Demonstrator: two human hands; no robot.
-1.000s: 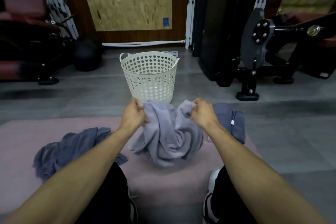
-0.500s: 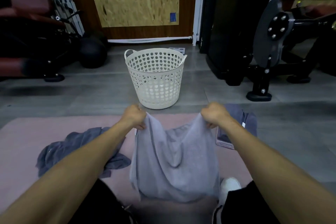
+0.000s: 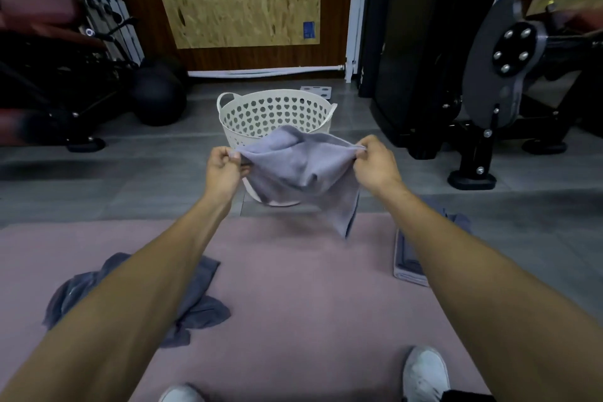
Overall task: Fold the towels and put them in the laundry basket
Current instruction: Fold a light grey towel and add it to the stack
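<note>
Three towels, one white laundry basket [image 3: 243, 127], left hand [image 3: 222, 170] and right hand [image 3: 375, 164] each pinching an upper corner of the light grey towel [image 3: 303, 170] held in the air, dark crumpled towel [image 3: 195, 300] and folded towel [image 3: 408, 261] on the pink mat [image 3: 293, 287]

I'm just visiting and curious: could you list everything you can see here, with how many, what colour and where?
held towel: one, light grey, in the air in front of the basket
laundry basket: one, cream, on the floor ahead
crumpled towel: one, dark grey, on the mat's left
folded towels: small grey stack, at the mat's right edge
mat: one, pink, on the floor
ball: one, black, far left
gym machine: black, far right
shoes: two, white, at the bottom
left hand: grips the towel's left corner
right hand: grips its right corner
</note>
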